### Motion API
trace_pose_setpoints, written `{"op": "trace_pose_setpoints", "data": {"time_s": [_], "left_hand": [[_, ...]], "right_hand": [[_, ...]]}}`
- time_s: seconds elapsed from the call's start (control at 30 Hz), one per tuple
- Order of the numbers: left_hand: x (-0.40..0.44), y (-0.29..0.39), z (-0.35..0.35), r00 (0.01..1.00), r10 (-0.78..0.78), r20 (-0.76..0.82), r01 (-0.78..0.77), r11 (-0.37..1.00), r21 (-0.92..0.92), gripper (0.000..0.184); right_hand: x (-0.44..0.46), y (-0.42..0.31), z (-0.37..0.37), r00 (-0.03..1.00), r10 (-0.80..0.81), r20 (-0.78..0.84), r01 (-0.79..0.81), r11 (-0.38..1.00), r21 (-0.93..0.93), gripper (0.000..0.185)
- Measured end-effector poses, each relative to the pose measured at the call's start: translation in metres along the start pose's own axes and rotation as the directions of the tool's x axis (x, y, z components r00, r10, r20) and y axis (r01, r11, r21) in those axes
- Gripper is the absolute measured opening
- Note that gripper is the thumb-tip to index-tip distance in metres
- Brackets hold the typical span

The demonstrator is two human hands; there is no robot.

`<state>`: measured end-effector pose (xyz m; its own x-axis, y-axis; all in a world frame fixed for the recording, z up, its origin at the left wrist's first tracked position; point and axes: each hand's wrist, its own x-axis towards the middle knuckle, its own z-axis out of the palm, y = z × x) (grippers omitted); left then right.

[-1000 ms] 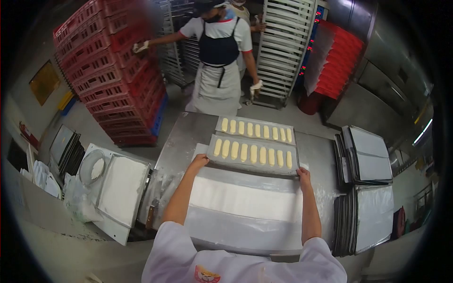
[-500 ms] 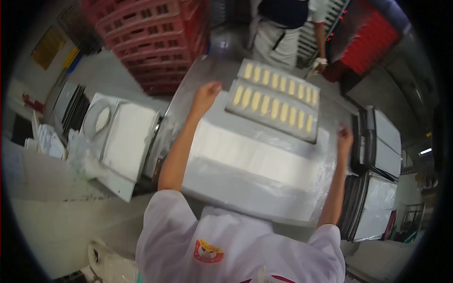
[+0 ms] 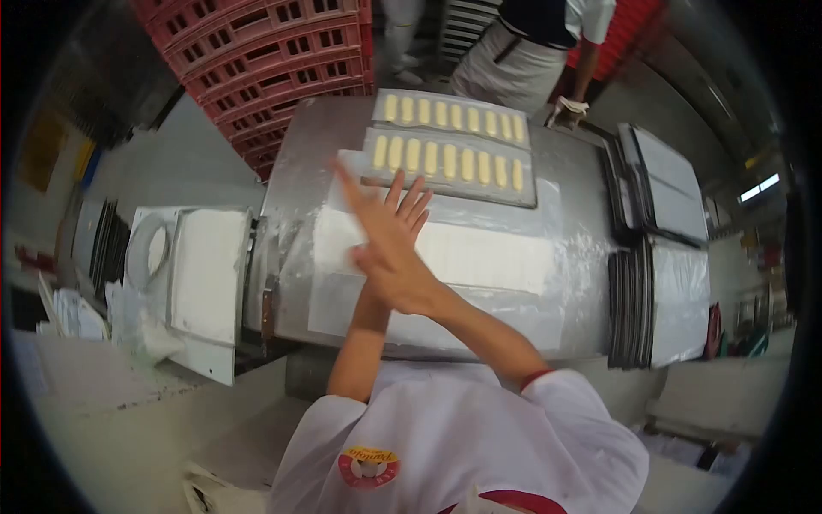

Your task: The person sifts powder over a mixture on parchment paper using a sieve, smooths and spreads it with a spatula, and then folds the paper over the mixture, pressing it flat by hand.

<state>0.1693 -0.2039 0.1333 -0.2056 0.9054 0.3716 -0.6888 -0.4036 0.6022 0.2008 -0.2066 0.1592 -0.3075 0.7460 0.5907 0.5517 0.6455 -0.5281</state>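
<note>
The blurred, outstretched right hand (image 3: 381, 244) crosses over the spread-fingered left hand (image 3: 409, 208) above a long white powdery strip (image 3: 492, 257), near grey rectangular trays (image 3: 527, 187) of pale-yellow sticks (image 3: 449, 161).

The right hand (image 3: 385, 259) is motion-blurred, most heavily at the fingertips, and obscures the palm of the left hand (image 3: 409, 207); contact between the two cannot be determined. Both hands and forearms mask part of the white powder strip (image 3: 488, 257), while the top edge crops the red crates (image 3: 265, 73), the head of the person in the apron (image 3: 501, 73) and all but the lower legs (image 3: 402, 36) of another person. The bottom edge truncates the white shirt (image 3: 462, 420), whose badge (image 3: 369, 468) carries small lettering that is only partly legible.
</note>
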Motion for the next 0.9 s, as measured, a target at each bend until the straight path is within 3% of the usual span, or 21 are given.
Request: {"op": "trace_pose_setpoints", "data": {"time_s": [0.03,0.07,0.1,0.13,0.17,0.2,0.23,0.27,0.3,0.37,0.43,0.5,0.57,0.63,0.7,0.77,0.87,0.9], "left_hand": [[-0.014,0.003,-0.005,0.949,-0.293,-0.113,0.293,0.956,-0.02,0.086],[-0.024,-0.012,-0.012,0.946,-0.303,-0.112,0.303,0.953,-0.022,0.086],[-0.031,-0.028,-0.027,0.933,-0.357,0.038,0.356,0.905,-0.235,0.086],[-0.039,-0.034,-0.04,0.914,-0.365,0.178,0.406,0.815,-0.413,0.086],[-0.052,-0.037,-0.039,0.897,-0.418,0.14,0.441,0.83,-0.343,0.083],[-0.075,-0.042,-0.033,0.937,-0.348,-0.004,0.344,0.925,0.161,0.074],[-0.082,-0.005,0.002,0.953,-0.301,-0.024,0.283,0.863,0.418,0.061],[-0.086,-0.005,-0.011,0.964,-0.266,0.007,0.227,0.835,0.501,0.047],[-0.105,-0.004,-0.02,0.839,-0.354,-0.413,0.538,0.422,0.73,0.034],[-0.12,0.045,-0.001,0.889,-0.291,-0.354,0.45,0.407,0.795,0.027],[-0.155,0.061,-0.032,0.872,-0.222,-0.435,0.485,0.496,0.72,0.028],[-0.185,0.094,-0.066,0.82,-0.094,-0.565,0.528,0.508,0.681,0.027],[-0.214,0.124,-0.087,0.782,0.261,-0.567,0.454,0.384,0.804,0.024],[-0.227,0.16,-0.084,0.595,0.41,-0.691,0.548,0.422,0.722,0.02],[-0.236,0.186,-0.095,0.432,0.543,-0.72,0.512,0.51,0.691,0.018],[-0.249,0.211,-0.107,0.319,0.665,-0.675,0.516,0.475,0.713,0.018],[-0.271,0.244,-0.133,0.121,0.711,-0.693,0.561,0.527,0.639,0.017],[-0.279,0.252,-0.145,0.114,0.711,-0.694,0.559,0.531,0.636,0.017]], "right_hand": [[-0.008,-0.008,0.008,0.992,0.118,-0.048,-0.127,0.951,-0.282,0.049],[-0.022,-0.011,0.015,0.948,0.301,-0.103,-0.302,0.749,-0.59,0.054],[-0.027,-0.016,0.02,0.881,0.427,-0.203,-0.401,0.446,-0.8,0.059],[-0.001,-0.032,-0.027,0.963,0.166,0.213,-0.139,0.981,-0.133,0.052],[0.024,-0.043,-0.08,0.902,-0.341,0.266,0.053,0.697,0.715,0.047],[0.016,-0.038,-0.075,0.93,-0.303,0.209,0.05,0.668,0.743,0.039],[0.002,-0.025,-0.065,0.947,-0.259,0.189,0.05,0.703,0.709,0.035],[-0.016,-0.004,-0.055,0.96,-0.2,0.194,0.023,0.752,0.659,0.037],[-0.031,0.019,-0.061,0.932,-0.069,0.355,-0.201,0.717,0.668,0.04],[-0.051,0.051,-0.068,0.93,-0.002,0.368,-0.209,0.82,0.533,0.045],[-0.071,0.077,-0.071,0.968,-0.04,0.25,-0.039,0.953,0.301,0.053],[-0.094,0.104,-0.075,0.941,0.09,0.327,-0.215,0.904,0.37,0.052],[-0.122,0.134,-0.079,0.883,0.251,0.396,-0.398,0.848,0.349,0.04],[-0.141,0.139,-0.093,0.875,0.301,0.378,-0.429,0.845,0.32,0.035],[-0.154,0.145,-0.11,0.874,0.353,0.335,-0.447,0.855,0.264,0.031],[-0.158,0.142,-0.113,0.862,0.383,0.332,-0.45,0.88,0.154,0.027],[-0.146,0.102,-0.092,0.871,0.321,0.372,-0.412,0.89,0.197,0.023],[-0.141,0.082,-0.08,0.858,0.287,0.425,-0.402,0.892,0.208,0.021]]}}
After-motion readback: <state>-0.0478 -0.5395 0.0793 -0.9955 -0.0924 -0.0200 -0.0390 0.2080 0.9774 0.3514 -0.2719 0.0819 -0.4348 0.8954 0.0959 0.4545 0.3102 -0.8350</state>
